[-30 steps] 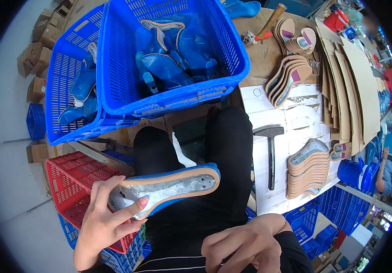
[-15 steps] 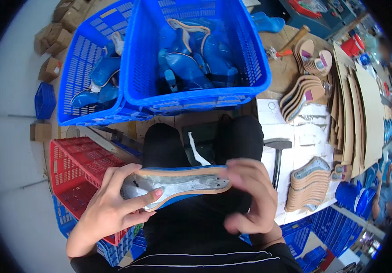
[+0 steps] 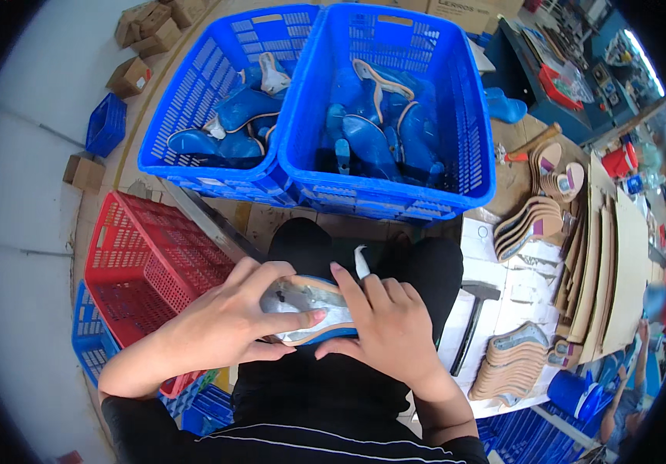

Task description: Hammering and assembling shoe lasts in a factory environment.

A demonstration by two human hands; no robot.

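Note:
A blue shoe last with a tan-edged insole [image 3: 302, 296] lies sole up above my lap, its grey and silvery underside facing me. My left hand [image 3: 232, 313] grips its wider end, with the thumb stretched across the sole. My right hand [image 3: 391, 325] is wrapped round the other end, fingers over the far edge and thumb below, and hides that end. Just beyond my right fingers hangs a narrow white strip [image 3: 362, 261], between my knees.
Ahead stand a right blue crate [image 3: 395, 184] and a left blue crate [image 3: 194, 77], both holding blue lasts. A red crate [image 3: 120, 267] is at left. The right-hand table [image 3: 522, 292] bears a hammer [image 3: 467, 332], stacked insoles [image 3: 515, 359] and cardboard sheets [image 3: 627, 271].
My right hand has closed round the last's narrower end, where it was blurred and looser before. The last has shifted slightly right, and the whole view has swung.

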